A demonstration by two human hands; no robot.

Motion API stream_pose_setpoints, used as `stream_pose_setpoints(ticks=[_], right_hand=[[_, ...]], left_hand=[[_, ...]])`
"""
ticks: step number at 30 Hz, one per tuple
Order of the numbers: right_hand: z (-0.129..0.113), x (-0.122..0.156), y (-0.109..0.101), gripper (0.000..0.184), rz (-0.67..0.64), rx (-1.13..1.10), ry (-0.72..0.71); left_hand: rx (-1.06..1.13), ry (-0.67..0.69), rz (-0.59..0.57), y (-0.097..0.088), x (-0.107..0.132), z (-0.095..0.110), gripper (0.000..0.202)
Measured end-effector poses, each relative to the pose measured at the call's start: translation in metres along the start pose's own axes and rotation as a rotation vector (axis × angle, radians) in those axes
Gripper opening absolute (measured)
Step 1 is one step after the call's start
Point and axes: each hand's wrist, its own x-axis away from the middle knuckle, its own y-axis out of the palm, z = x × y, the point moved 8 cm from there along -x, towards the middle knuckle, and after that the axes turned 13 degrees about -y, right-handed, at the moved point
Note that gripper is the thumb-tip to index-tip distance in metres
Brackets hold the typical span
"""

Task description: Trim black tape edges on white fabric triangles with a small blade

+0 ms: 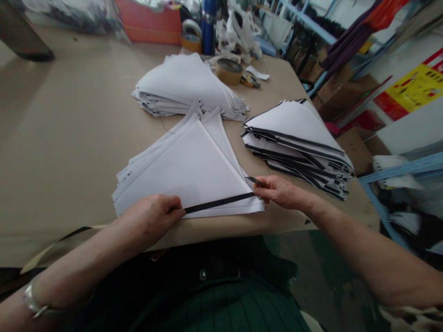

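A black strip (pixel 219 202) stretches between my hands along the lower edge of a white triangular panel (pixel 200 161), the top one of a fanned stack. My left hand (pixel 159 214) is closed, pinching the strip toward its left end. At the panel's lower right corner, my right hand (pixel 277 191) is closed around a small dark pointed tool (pixel 256 181); it looks like a blade or thread snips, but the fingers cover most of it. The strip's right end meets the fingertips of that hand.
Behind lies a stack of plain white panels (pixel 176 83). To the right sits a pile of black-edged panels (pixel 297 143). Tape rolls (pixel 229 71), pliers (pixel 250 81), a red box (pixel 150 20) and plastic bags (pixel 237 32) occupy the far side. The table's front edge (pixel 284 221) runs just below my hands.
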Motion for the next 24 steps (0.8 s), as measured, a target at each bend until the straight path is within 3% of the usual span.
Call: stream_pose_setpoints(ticks=[4, 8, 14, 24], right_hand=[[-0.009, 0.012, -0.017, 0.018, 0.313, 0.047, -0.105], [-0.018, 0.043, -0.018, 0.017, 0.562, 0.026, -0.046], [0.003, 0.074, 0.014, 0.021, 0.616, -0.044, 0.122], [0.015, 0.08, 0.012, 0.022, 0.642, -0.003, 0.193]], left_hand=[[0.103, 0.025, -0.101, 0.005, 0.001, -0.001, 0.03], [0.235, 0.071, -0.199, 0.008, 0.006, -0.002, 0.032], [0.151, 0.054, -0.189, 0.0, 0.005, -0.004, 0.03], [0.04, 0.082, -0.161, -0.002, 0.001, 0.01, 0.03]])
